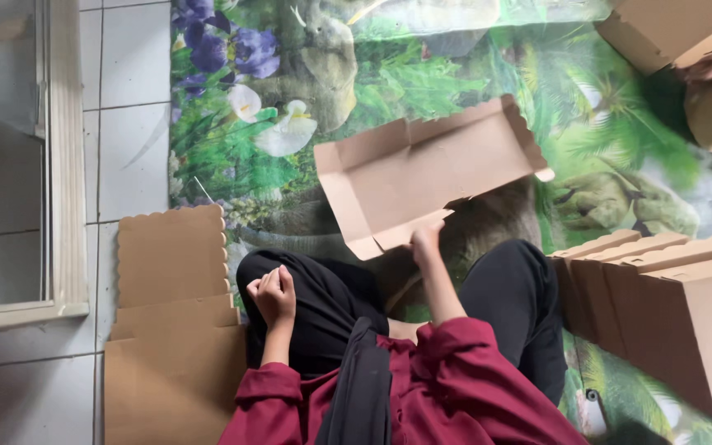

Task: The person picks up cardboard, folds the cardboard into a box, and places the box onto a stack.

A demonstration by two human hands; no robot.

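Right hand (427,241) pinches near edge of half-folded cardboard box (422,169), held over the mat just beyond the knees. Left hand (273,294) clenched, empty, on left knee. Steadying the box with both hands would likely crease flaps cleaner. Flat blanks (175,272) left of box; folded boxes (669,305) right; open mat (232,156) beyond.

head cam | looks steeply down from above | close over lap and floor mat (422,74) | single view

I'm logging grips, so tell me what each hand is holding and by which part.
The right hand holds the unfolded cardboard box by its near bottom flap. The left hand is a closed fist above the lap, holding nothing visible.
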